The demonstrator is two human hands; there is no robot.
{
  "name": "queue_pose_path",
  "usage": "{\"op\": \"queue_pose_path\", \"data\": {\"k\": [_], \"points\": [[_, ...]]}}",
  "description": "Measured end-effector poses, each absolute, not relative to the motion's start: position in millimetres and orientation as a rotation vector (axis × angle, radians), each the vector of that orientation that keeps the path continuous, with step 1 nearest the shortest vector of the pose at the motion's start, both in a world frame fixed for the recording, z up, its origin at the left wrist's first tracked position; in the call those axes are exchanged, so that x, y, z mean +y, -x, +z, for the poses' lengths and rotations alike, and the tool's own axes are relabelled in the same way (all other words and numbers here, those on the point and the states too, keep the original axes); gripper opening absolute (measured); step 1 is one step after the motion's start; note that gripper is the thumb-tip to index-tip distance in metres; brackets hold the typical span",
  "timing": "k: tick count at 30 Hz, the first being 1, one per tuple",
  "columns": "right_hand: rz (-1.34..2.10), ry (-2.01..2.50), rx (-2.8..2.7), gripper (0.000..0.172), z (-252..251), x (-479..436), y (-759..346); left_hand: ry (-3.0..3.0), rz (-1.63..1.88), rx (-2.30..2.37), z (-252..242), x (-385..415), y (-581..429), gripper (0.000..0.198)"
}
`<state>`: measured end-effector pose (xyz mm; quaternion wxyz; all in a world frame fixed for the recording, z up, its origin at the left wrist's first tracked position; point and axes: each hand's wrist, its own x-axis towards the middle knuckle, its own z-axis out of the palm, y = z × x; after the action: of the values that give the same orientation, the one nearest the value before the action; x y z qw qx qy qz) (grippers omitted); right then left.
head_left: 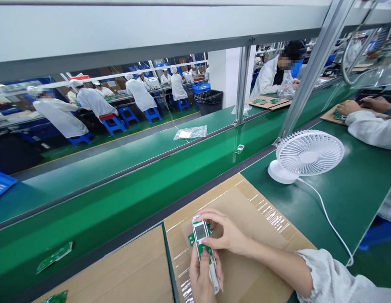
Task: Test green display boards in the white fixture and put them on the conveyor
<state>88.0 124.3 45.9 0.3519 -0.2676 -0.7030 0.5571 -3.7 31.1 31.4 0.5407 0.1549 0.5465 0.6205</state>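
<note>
Device (200,231) in left fingers (204,263), right fingers (216,243) at top, cardboard (236,275) beneath

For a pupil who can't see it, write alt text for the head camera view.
The person's left hand and right hand hold a white device with a small screen over taped cardboard. A white fan stands to the right; beyond a green belt, co-workers in white sit.

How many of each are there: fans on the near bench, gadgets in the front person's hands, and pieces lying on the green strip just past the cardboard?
White fan: 1
Handheld device: 1
Left piece and right piece: 2
Total: 4
</note>
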Motion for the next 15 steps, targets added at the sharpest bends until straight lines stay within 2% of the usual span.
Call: {"op": "queue_pose_path", "data": {"k": [15], "points": [[1.449,0.681,-1.815,0.043,46.4,124.1,-87.1,-0.375,1.503,1.318,37.5,31.4,0.5,0.041]]}}
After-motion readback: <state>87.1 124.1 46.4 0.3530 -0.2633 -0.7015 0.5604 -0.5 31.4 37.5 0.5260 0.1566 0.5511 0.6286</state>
